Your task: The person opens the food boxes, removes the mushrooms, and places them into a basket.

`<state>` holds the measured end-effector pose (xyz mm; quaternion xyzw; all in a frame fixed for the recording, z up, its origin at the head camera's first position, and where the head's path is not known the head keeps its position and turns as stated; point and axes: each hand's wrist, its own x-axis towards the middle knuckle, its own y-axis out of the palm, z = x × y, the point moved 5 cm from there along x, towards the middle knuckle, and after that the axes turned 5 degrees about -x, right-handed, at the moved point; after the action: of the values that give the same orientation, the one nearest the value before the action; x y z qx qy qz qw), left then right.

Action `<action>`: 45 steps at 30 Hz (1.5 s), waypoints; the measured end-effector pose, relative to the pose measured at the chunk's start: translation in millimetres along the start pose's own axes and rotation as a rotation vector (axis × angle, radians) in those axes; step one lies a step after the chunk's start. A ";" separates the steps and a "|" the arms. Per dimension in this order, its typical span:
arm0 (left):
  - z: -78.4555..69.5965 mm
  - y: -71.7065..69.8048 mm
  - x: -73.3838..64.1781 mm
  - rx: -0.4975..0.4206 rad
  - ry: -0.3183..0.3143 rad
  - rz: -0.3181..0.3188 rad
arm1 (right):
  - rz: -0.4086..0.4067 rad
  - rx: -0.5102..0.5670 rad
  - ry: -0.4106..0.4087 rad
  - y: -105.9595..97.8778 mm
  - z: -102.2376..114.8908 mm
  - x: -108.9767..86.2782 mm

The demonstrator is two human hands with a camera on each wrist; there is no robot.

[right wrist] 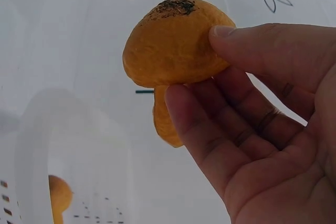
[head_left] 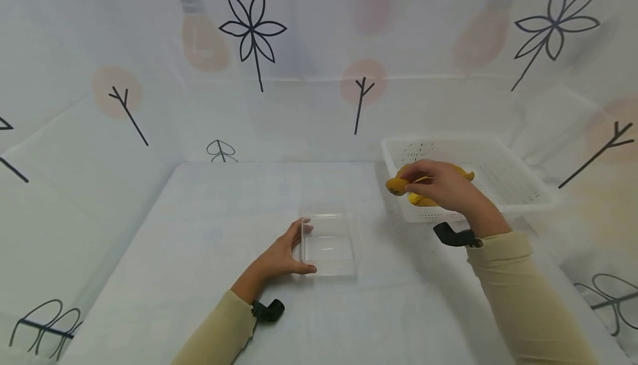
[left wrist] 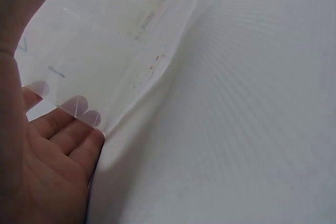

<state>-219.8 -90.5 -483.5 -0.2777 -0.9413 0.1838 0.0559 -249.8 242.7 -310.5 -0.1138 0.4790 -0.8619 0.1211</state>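
Observation:
A mushroom (head_left: 397, 186) with an orange-yellow cap is pinched in my right hand (head_left: 438, 185), above the basket's left edge. In the right wrist view, the mushroom (right wrist: 176, 48) shows a dark patch on top of its cap and a stem pointing down, with the thumb on the cap and the fingers underneath. My left hand (head_left: 279, 254) grips the left side of a clear plastic box (head_left: 329, 247) on the table, thumb at the near side and fingers at the far side. Up close in the left wrist view, fingertips show through the clear box (left wrist: 105, 51).
At the back right stands a white perforated plastic basket (head_left: 528, 196). Yellow items (head_left: 422, 200) lie inside, partly hidden by my right hand; a rounded orange-yellow one (right wrist: 60, 195) shows through the basket's side. White cloth with printed plants covers the table (head_left: 199, 276) and walls.

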 end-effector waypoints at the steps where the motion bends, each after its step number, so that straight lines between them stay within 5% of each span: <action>1: 0.3 -0.1 0.1 0.001 -0.002 0.000 | -0.001 0.007 0.004 -1.1 -2.0 0.1; 28: 2.0 -0.4 -0.2 0.035 -0.023 -0.002 | -0.015 -0.080 0.158 -22.0 -64.1 0.7; 45: 3.4 -0.4 0.0 0.024 -0.015 0.002 | 0.079 -0.121 0.318 -18.6 -107.4 3.7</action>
<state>-220.7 -91.8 -486.5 -0.2764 -0.9392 0.1972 0.0519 -288.7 336.8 -349.7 0.0355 0.5473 -0.8332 0.0705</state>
